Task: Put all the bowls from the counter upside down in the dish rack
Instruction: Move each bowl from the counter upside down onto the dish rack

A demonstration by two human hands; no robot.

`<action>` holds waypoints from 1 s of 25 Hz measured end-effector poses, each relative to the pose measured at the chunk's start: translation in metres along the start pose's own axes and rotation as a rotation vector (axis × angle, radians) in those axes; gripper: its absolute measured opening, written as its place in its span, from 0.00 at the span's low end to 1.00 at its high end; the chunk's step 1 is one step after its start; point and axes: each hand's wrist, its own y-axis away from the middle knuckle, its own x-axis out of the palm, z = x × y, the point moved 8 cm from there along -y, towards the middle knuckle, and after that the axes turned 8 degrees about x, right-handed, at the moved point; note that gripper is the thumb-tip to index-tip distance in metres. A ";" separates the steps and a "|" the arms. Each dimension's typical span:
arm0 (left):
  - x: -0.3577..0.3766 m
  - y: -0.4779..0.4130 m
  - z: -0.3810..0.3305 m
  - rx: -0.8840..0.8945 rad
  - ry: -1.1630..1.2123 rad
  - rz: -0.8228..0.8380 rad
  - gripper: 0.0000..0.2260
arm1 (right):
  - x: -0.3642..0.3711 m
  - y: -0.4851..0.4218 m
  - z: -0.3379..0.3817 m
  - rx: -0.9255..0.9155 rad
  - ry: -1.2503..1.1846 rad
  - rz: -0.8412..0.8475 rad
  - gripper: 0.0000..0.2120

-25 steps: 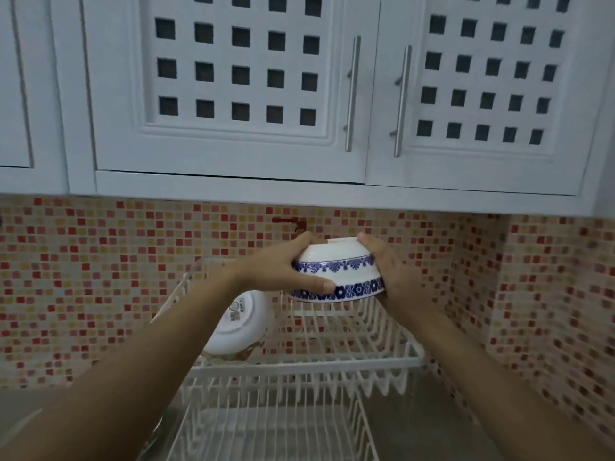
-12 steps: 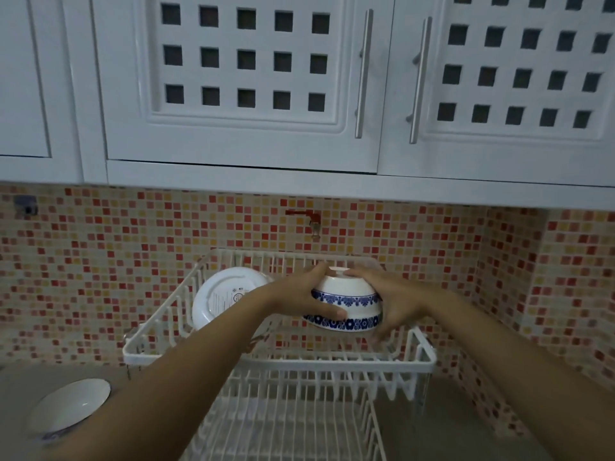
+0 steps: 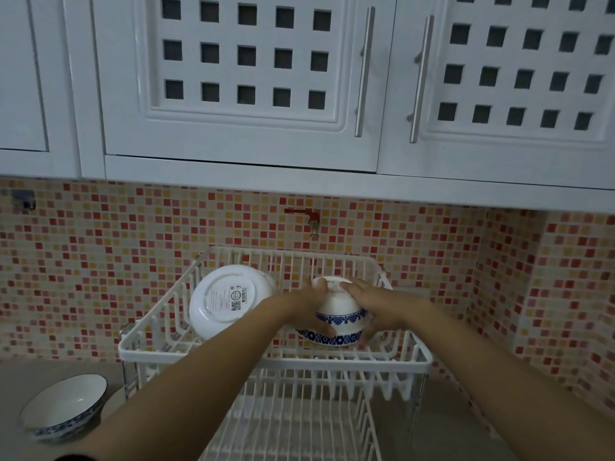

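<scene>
Both hands clasp one blue-banded bowl [image 3: 336,314] upside down in the top tier of the white wire dish rack [image 3: 273,354], left hand [image 3: 304,302] and right hand [image 3: 374,302] gripping its sides; open slots lie right; a plain white bowl [image 3: 226,299] leans left; a third bowl [image 3: 63,405] sits upright on the counter [image 3: 20,380], far left.

Blue-patterned bowl [image 3: 336,322]: sides at 3 and 9 o'clock covered by left hand [image 3: 306,306] and right hand [image 3: 377,302]; contact with dish rack [image 3: 273,356] not discernible.
White bowl [image 3: 226,299]: label text too small to read.
Counter bowl [image 3: 63,405]: 5 o'clock rim behind forearm.
</scene>
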 end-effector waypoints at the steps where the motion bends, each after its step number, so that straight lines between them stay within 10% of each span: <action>1: 0.001 0.000 0.000 -0.004 -0.005 0.003 0.39 | 0.001 -0.001 0.001 -0.002 0.019 0.002 0.58; 13: -0.007 0.004 -0.006 -0.062 -0.093 0.058 0.43 | -0.003 0.002 -0.002 0.064 0.035 0.026 0.55; 19: -0.079 0.075 0.014 0.014 -0.065 -0.336 0.27 | -0.054 0.029 0.052 0.073 -0.184 -0.262 0.34; 25: -0.107 0.186 0.124 -0.190 0.014 -0.515 0.27 | -0.067 0.014 0.217 -0.070 -0.301 -0.447 0.33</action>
